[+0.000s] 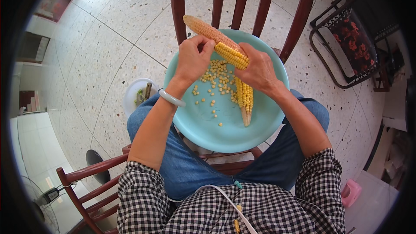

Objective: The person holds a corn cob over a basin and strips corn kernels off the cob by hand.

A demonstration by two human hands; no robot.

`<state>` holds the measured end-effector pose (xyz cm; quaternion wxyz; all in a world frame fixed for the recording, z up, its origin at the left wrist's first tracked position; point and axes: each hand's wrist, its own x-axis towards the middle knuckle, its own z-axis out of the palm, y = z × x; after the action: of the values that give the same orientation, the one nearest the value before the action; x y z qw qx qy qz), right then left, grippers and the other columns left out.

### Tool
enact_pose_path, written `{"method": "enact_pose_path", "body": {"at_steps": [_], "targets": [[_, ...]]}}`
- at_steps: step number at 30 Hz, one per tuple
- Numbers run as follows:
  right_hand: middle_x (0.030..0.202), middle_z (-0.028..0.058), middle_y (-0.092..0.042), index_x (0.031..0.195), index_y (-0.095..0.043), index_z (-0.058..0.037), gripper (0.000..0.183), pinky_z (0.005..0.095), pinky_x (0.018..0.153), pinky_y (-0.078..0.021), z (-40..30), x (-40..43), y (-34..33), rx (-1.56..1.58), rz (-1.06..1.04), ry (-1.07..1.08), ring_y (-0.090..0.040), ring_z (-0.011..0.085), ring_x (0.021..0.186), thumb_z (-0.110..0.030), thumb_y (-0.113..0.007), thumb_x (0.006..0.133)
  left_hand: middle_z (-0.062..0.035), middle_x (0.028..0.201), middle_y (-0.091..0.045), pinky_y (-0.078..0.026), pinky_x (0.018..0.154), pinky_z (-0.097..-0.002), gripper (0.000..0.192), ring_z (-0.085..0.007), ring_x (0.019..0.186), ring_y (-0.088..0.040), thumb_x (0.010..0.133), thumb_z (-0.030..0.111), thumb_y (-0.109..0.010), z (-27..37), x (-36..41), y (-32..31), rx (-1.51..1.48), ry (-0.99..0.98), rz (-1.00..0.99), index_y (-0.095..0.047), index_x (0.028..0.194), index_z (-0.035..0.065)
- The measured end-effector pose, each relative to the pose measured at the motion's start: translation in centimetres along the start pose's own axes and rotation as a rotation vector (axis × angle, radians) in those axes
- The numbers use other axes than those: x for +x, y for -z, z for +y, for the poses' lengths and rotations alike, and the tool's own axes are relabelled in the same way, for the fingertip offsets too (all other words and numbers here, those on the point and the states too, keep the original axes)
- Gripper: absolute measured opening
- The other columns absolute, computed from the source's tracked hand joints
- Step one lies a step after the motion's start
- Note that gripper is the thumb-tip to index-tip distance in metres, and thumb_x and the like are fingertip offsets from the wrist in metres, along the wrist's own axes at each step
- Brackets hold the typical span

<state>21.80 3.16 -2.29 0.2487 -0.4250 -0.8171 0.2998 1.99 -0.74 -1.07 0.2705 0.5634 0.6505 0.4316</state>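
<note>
A partly stripped corn cob [217,39] is held slantwise over a light blue plastic basin [211,138]. My right hand [257,67] wraps around its lower end, where several rows of yellow kernels remain attached. With thumb and forefinger closed at the edge of those rows, my left hand [195,58] grips the cob's side; whether a loose kernel is pinched there is hidden. The upper part of the cob is bare and pinkish. Below my right hand, a second corn cob [245,97] with kernels on it lies in the basin. Loose corn kernels [219,71] are scattered on the basin's floor.
Behind the basin rises a dark red wooden chair back [239,3]. A white dish [130,94] with green scraps stands on the speckled tile floor by my left knee. Another wooden chair [94,191] is at lower left; a folding chair [354,42] stands right.
</note>
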Motion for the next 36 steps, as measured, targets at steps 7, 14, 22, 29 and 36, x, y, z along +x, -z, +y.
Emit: {"method": "enact_pose_path", "body": {"at_steps": [7, 14, 22, 29, 36], "targets": [[0.090, 0.0197, -0.067, 0.114, -0.057, -0.0064, 0.049, 0.0464, 0.075, -0.0497, 0.1, 0.2, 0.2, -0.038, -0.004, 0.019, -0.064, 0.0390, 0.086, -0.009, -0.069, 0.067, 0.0011, 0.068, -0.058, -0.040, 0.055, -0.0186, 0.020, -0.0041, 0.059, -0.046, 0.093, 0.016, -0.063, -0.3, 0.9, 1.4, -0.712, 0.401, -0.181, -0.066, 0.083, -0.0016], [0.090, 0.0189, -0.067, 0.111, -0.062, -0.0049, 0.045, 0.0415, 0.076, -0.0511, -0.2, 0.3, 0.4, 0.118, 0.006, -0.064, -0.065, 0.0354, 0.083, -0.012, -0.071, 0.067, -0.0038, 0.078, -0.065, -0.047, 0.060, -0.0198, 0.016, -0.0057, 0.066, -0.055, 0.088, 0.012, -0.070, -0.7, 0.7, 2.3, -0.186, 0.268, -0.181, -0.066, 0.091, -0.0026], [0.086, 0.0120, -0.066, 0.106, -0.064, 0.0017, 0.047, 0.0326, 0.072, -0.0511, -0.6, 0.6, 0.8, 0.369, -0.069, -0.158, -0.064, 0.0204, 0.077, -0.018, -0.072, 0.064, -0.0047, 0.079, -0.068, -0.052, 0.063, -0.0208, 0.017, -0.0080, 0.068, -0.062, 0.085, 0.012, -0.074, 0.6, 0.5, 1.8, -0.347, 0.186, -0.148, -0.068, 0.093, -0.0021], [0.085, 0.0116, -0.065, 0.107, -0.064, 0.0013, 0.048, 0.0328, 0.070, -0.0511, -1.0, 0.5, 0.8, 0.356, -0.104, -0.149, -0.064, 0.0204, 0.076, -0.017, -0.071, 0.063, -0.0038, 0.075, -0.067, -0.048, 0.058, -0.0189, 0.018, -0.0068, 0.062, -0.058, 0.084, 0.015, -0.075, 0.6, 0.5, 1.3, -0.333, 0.161, -0.104, -0.070, 0.089, -0.0014], [0.085, 0.0124, -0.065, 0.106, -0.064, 0.0002, 0.047, 0.0338, 0.070, -0.0507, -0.7, 0.4, 0.6, 0.328, -0.086, -0.100, -0.063, 0.0217, 0.075, -0.017, -0.071, 0.063, -0.0047, 0.076, -0.067, -0.049, 0.062, -0.0201, 0.018, -0.0079, 0.066, -0.059, 0.085, 0.014, -0.074, 0.6, 0.6, 1.7, -0.414, 0.233, -0.170, -0.070, 0.091, -0.0018]]}}
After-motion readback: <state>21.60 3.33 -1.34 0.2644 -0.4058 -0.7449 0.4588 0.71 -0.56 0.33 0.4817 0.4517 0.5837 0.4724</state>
